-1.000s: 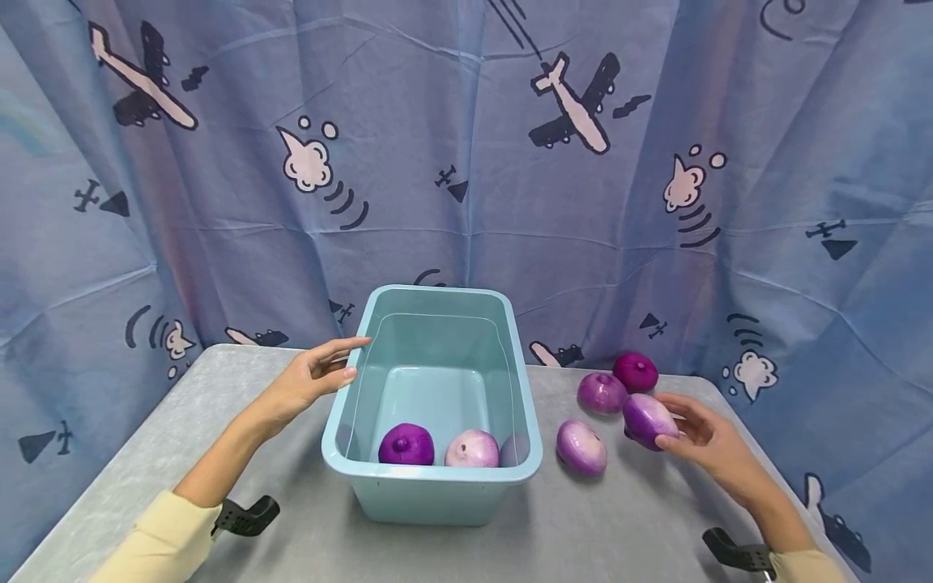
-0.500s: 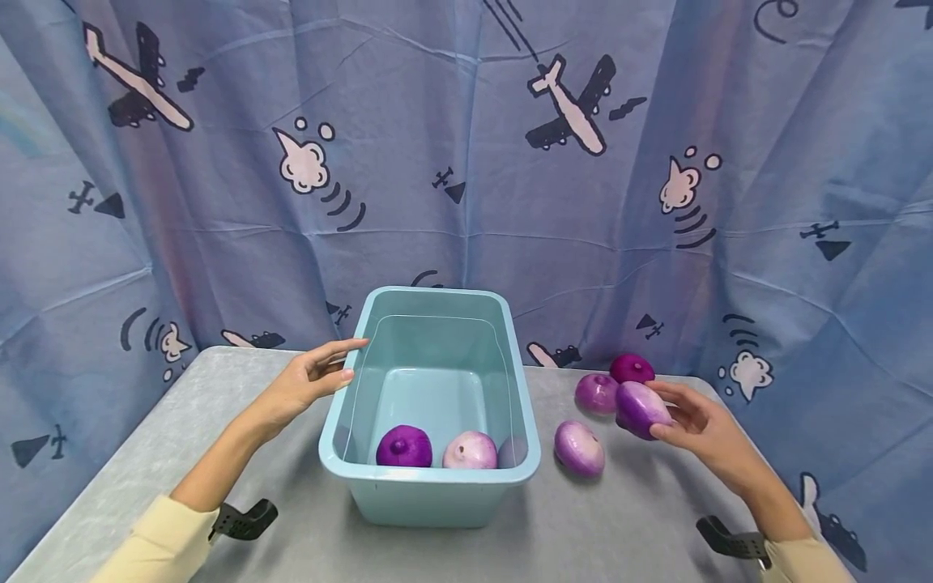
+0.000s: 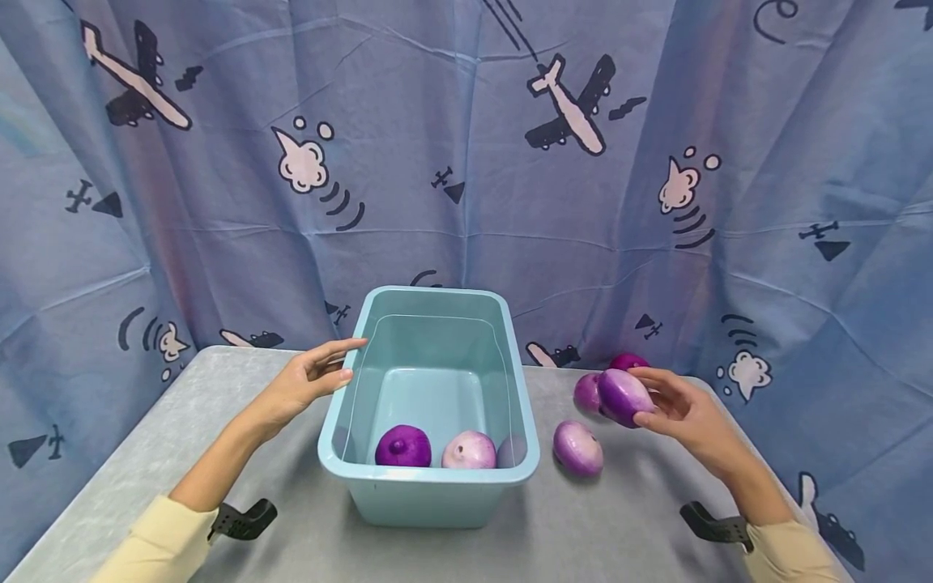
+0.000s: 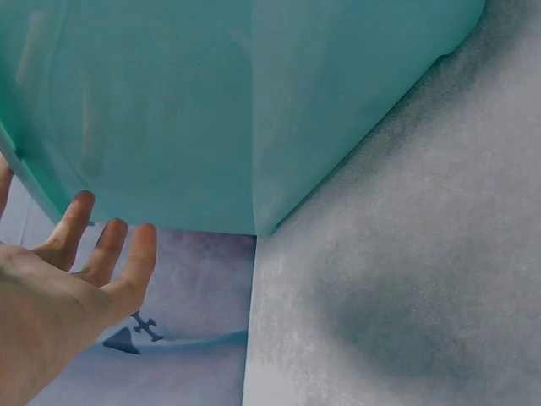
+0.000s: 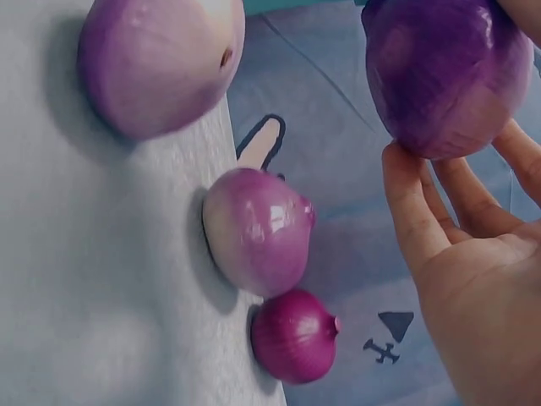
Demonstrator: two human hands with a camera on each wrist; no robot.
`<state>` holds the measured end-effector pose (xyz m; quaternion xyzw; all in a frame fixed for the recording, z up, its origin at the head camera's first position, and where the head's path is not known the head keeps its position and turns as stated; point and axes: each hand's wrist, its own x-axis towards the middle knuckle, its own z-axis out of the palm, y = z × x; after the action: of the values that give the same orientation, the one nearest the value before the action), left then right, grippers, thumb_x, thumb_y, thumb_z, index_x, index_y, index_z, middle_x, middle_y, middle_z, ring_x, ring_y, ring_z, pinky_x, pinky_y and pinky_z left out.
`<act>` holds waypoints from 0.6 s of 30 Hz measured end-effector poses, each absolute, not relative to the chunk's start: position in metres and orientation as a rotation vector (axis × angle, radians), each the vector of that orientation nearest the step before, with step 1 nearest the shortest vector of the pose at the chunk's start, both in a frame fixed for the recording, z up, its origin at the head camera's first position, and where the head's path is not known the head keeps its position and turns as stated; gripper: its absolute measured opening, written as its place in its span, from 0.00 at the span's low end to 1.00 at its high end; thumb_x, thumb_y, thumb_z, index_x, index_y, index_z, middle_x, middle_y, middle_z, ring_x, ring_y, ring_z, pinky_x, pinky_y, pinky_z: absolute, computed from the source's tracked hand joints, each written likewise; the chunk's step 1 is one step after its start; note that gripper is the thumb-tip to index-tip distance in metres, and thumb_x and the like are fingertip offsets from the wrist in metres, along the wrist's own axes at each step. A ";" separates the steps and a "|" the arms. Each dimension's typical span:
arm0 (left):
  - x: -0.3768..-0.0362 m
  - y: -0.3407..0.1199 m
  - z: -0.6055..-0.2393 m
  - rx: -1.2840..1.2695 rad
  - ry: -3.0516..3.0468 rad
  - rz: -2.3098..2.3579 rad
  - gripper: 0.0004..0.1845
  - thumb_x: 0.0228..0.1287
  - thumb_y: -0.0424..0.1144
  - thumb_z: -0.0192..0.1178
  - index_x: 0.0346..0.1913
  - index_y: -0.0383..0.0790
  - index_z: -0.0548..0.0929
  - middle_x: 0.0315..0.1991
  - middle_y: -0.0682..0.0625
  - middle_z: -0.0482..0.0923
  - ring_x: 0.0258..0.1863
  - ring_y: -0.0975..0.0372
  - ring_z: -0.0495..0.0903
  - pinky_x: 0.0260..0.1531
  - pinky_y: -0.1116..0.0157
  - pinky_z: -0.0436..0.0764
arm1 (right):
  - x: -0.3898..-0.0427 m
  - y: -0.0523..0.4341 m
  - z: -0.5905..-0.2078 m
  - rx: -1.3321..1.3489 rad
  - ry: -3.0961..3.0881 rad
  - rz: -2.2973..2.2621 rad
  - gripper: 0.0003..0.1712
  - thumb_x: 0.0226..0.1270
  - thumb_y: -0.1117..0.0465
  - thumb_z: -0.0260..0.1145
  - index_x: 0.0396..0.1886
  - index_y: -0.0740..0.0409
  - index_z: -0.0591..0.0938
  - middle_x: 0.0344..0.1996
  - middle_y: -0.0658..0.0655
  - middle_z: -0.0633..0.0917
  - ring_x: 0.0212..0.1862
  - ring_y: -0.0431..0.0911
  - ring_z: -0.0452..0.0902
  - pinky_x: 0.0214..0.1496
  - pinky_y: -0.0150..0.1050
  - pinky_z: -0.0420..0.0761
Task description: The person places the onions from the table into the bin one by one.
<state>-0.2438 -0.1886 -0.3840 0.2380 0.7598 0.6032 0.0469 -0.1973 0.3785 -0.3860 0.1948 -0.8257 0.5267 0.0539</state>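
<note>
A purple onion (image 3: pixel 624 397) is held up off the table between the thumb and fingers of my right hand (image 3: pixel 688 417); the right wrist view shows the same onion (image 5: pixel 448 76) raised over the others. My left hand (image 3: pixel 302 385) has its fingertips at the left rim of a light blue plastic tub (image 3: pixel 430 474), and in the left wrist view its fingers (image 4: pixel 135 262) are extended beside the tub wall. Inside the tub's near end lie a dark purple onion (image 3: pixel 403 446) and a paler one (image 3: pixel 470 450).
Right of the tub, a pale purple onion (image 3: pixel 578 448) lies on the grey table (image 3: pixel 277 486). Farther back sit another purple onion (image 3: pixel 586 393) and a magenta onion (image 3: pixel 628 361), both partly hidden. A blue patterned curtain (image 3: pixel 408 162) hangs behind the table.
My right hand has carried its onion leftward and slightly up, so it now overlaps the back onions in the head view. My left hand has stayed at the tub rim.
</note>
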 end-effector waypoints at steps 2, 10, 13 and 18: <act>-0.244 -0.189 -0.384 0.728 2.315 1.843 0.27 0.75 0.41 0.60 0.74 0.46 0.72 0.74 0.44 0.63 0.74 0.46 0.57 0.66 0.43 0.62 | -0.199 0.374 -0.385 0.622 -2.487 1.628 0.31 0.67 0.74 0.67 0.70 0.65 0.72 0.62 0.51 0.78 0.60 0.41 0.76 0.57 0.31 0.76; -0.244 -0.189 -0.384 0.734 2.308 1.849 0.27 0.75 0.41 0.60 0.74 0.46 0.72 0.74 0.44 0.64 0.73 0.46 0.58 0.65 0.43 0.63 | -0.205 0.357 -0.376 0.663 -2.487 1.656 0.32 0.67 0.74 0.68 0.70 0.61 0.72 0.61 0.57 0.79 0.61 0.43 0.77 0.58 0.32 0.75; -0.244 -0.189 -0.384 0.734 2.307 1.849 0.27 0.75 0.41 0.60 0.74 0.46 0.72 0.74 0.44 0.64 0.73 0.47 0.59 0.65 0.44 0.63 | -0.208 0.351 -0.373 0.686 -2.481 1.668 0.32 0.67 0.74 0.68 0.69 0.62 0.72 0.61 0.57 0.79 0.60 0.44 0.77 0.59 0.32 0.75; -0.244 -0.189 -0.384 0.730 2.302 1.850 0.27 0.75 0.41 0.61 0.74 0.46 0.72 0.73 0.44 0.65 0.72 0.48 0.61 0.65 0.44 0.64 | -0.215 0.342 -0.367 0.761 -2.444 1.697 0.32 0.66 0.76 0.68 0.69 0.65 0.72 0.61 0.57 0.79 0.60 0.45 0.77 0.59 0.33 0.76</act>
<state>-0.2443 -0.1887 -0.3838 0.2397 0.7558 0.6073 0.0496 -0.2147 0.3423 -0.3674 0.2476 -0.7953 0.5522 0.0353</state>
